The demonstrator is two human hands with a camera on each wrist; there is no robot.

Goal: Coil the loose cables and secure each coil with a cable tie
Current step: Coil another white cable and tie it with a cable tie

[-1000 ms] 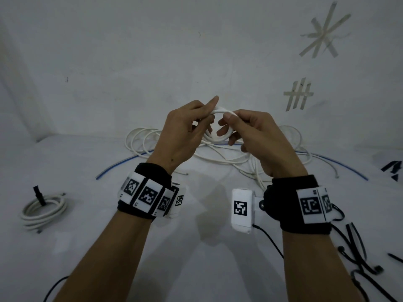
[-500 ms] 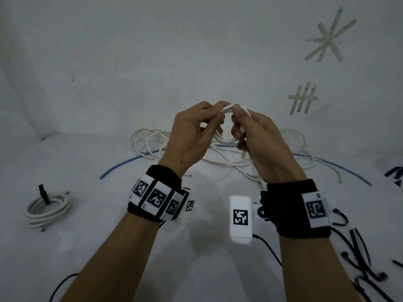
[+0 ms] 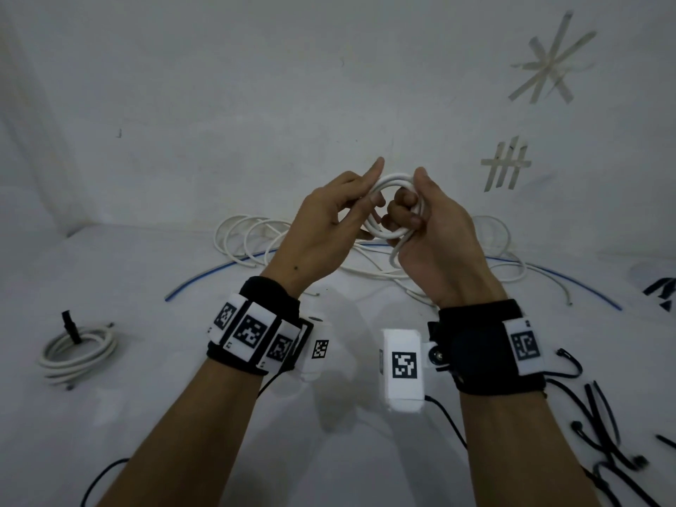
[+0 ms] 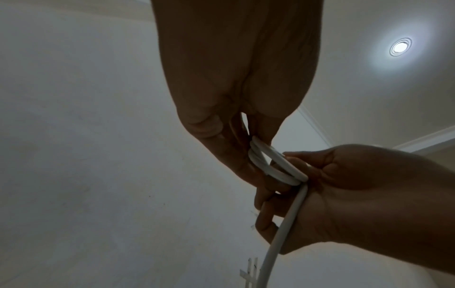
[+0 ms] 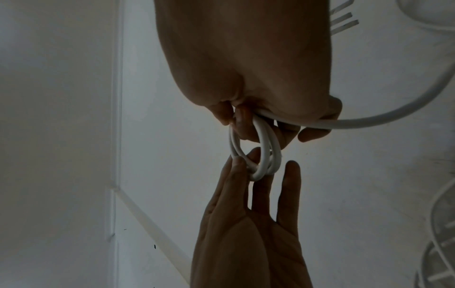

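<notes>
While pale matte walls meet a white floor (image 3: 183, 415) strewn at twelve o'clock with loose cable (image 3: 248, 236), I hold a small round coil (image 3: 393, 181) of smooth white cable aloft. My right hand (image 3: 435, 228) curls around its three o'clock side; my left hand (image 3: 322, 221) pinches its nine o'clock side, index finger straight. A tied coil (image 3: 78, 351) lies at nine o'clock.

Left hand (image 3: 322, 217) and right hand (image 3: 435, 228) gripping small white cable coil (image 3: 387, 210), tied coil (image 3: 78, 351) far left
</notes>
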